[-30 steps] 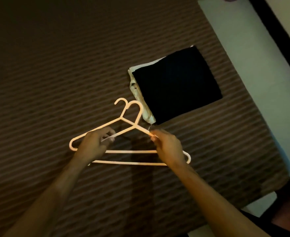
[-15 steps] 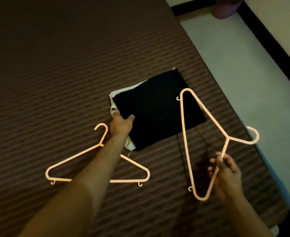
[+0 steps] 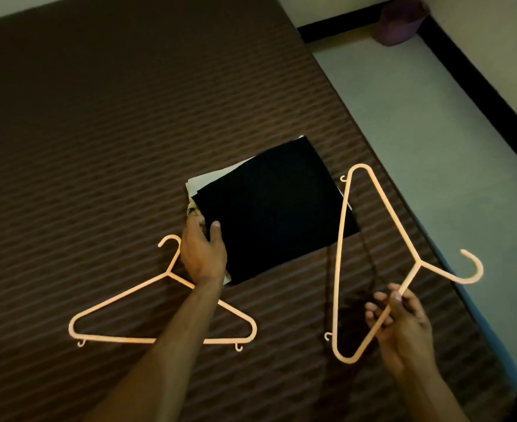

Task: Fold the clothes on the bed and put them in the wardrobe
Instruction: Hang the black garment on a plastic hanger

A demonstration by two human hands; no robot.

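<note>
The folding step appeared complete, and the step in hand was judged to be the pick-up of the folded stack for transfer to the wardrobe, which was not in view. The left hand (image 3: pixel 204 254) gripped the near left edge of the stack, with the thumb lying on top of the black garment (image 3: pixel 274 208) and the fingers tucked out of sight at the side, apparently under the pale garment (image 3: pixel 199 190). The right hand (image 3: pixel 403 321) pinched one arm of a peach hanger (image 3: pixel 342 239) between thumb and curled fingers, holding it clear of the bed (image 3: pixel 99 132) with its hook pointing right, toward the floor (image 3: pixel 418 117). A second hanger (image 3: pixel 123 296) lay flat on the bed just beside the stack, partly crossed by the left forearm. The next move was judged to call for support beneath both layers before lifting, since a one-handed grip at a single edge could let the stack sag and unfold; the held hanger would first need to be set down or carried along. The stack lay near the right edge of the brown striped bed. The black garment was folded into a neat, flat rectangle, and it covered most of the pale garment, which showed only as a strip along the far and left sides. A purple bin (image 3: pixel 400 19) stood on the floor by the wall.
</note>
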